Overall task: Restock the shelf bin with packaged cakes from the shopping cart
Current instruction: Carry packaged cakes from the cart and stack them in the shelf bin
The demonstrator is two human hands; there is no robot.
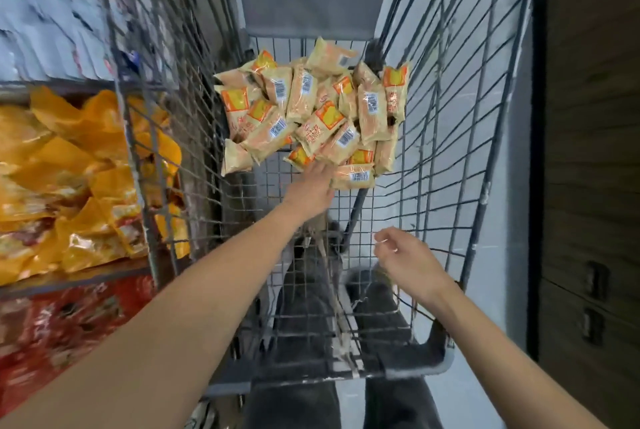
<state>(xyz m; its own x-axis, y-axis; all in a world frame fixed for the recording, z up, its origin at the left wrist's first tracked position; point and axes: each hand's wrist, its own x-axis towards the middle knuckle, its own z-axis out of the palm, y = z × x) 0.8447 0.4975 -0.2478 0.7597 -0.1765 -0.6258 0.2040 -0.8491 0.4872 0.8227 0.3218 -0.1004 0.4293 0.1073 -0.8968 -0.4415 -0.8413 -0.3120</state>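
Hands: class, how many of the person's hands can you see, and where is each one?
2. The left hand reaches to the near edge of the packaged cakes in the shopping cart. The right hand hovers over the cart's near end, holding nothing.

Left hand outstretched, right hand loosely curled

Grey wire shopping cart carries heap of packaged cakes, piled on mesh floor at far end, against end wall. Near part of mesh floor bare. Left of cart, wire shelf carries orange-yellow bags. Shelf above holds white packets, blurred. Tier below holds red bags.
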